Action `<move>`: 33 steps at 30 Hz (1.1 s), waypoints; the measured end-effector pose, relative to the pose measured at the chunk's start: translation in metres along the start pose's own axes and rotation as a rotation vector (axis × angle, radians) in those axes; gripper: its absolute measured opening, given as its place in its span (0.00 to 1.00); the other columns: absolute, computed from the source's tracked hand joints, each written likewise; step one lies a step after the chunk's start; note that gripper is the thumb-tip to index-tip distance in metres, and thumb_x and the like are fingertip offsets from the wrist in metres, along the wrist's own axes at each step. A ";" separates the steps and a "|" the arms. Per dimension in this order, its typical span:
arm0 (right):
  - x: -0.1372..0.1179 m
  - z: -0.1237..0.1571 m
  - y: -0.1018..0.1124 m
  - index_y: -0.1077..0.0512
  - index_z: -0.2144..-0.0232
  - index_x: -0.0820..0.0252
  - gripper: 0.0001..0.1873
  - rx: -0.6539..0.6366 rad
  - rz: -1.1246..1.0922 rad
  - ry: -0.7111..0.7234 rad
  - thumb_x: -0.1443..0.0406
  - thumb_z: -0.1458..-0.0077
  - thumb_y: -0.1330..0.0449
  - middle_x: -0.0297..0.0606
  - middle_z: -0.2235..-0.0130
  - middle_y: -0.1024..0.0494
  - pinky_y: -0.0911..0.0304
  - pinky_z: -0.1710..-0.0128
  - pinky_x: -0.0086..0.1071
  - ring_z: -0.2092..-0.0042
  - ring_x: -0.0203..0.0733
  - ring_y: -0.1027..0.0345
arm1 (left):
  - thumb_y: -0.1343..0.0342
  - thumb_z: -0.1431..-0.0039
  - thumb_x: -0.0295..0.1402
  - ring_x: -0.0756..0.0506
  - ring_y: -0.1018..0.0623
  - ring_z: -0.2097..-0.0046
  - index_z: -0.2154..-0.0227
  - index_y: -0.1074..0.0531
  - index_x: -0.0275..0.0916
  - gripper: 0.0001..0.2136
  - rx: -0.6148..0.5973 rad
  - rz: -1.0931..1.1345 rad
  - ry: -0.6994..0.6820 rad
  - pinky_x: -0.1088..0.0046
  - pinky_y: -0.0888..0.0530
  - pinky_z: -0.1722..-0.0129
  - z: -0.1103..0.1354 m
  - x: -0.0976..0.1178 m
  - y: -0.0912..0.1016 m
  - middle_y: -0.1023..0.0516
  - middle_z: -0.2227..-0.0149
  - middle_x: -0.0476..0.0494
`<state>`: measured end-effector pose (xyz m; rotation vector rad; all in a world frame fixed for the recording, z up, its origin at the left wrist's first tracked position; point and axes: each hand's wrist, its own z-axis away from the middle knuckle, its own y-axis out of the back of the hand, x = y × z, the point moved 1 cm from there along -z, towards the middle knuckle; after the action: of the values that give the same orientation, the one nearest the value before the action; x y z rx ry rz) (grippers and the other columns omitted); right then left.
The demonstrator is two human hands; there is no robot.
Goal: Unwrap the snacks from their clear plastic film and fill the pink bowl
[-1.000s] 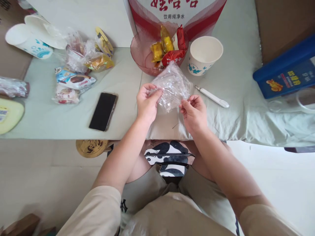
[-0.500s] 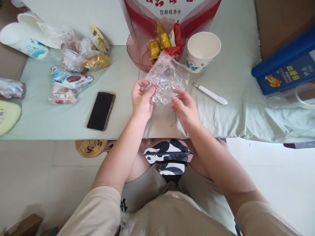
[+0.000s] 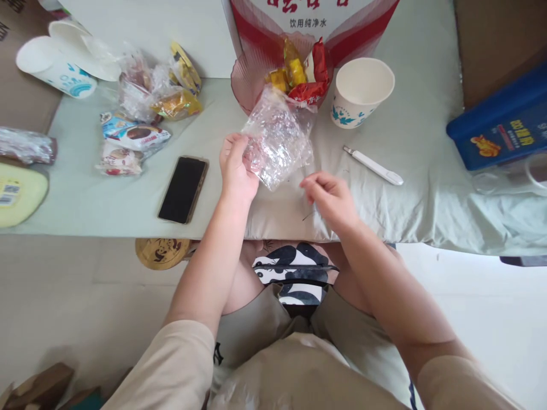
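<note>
A crinkled clear plastic bag is pinched along its left edge by my left hand, thumb on top. The bag is spread fairly flat above the cloth, and its upper end overlaps the front of a pink ribbed bowl. Apart from the bag, to its lower right, my right hand is closed with its fingers curled together; whether anything is between them is hidden. A thin dark strand shows beside that hand. To its upper right lies a white-handled tool with a metal tip.
Yellow and red snack packets fill the bowl, beside a paper cup. A phone and several wrapped snacks lie left on the green cloth. A blue package stands right; a printed carton is behind.
My right hand has come away from the bag and curled its fingers. The bag, still in my left hand, now lies flatter and more squared. The view has shifted slightly.
</note>
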<state>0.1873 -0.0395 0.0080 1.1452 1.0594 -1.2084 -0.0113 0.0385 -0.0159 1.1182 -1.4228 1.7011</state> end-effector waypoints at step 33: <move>0.015 -0.022 0.015 0.29 0.59 0.52 0.25 0.066 -0.162 0.110 0.45 0.52 0.31 0.33 0.67 0.24 0.31 0.66 0.36 0.67 0.40 0.28 | 0.28 0.50 0.36 0.41 0.16 0.57 0.60 0.25 0.40 0.16 -0.352 -0.307 0.132 0.63 0.17 0.57 0.029 -0.011 -0.011 0.17 0.60 0.42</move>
<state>0.2031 -0.0196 -0.0088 1.2064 1.2219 -1.3274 0.0084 0.0131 -0.0194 0.9519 -1.3256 1.2305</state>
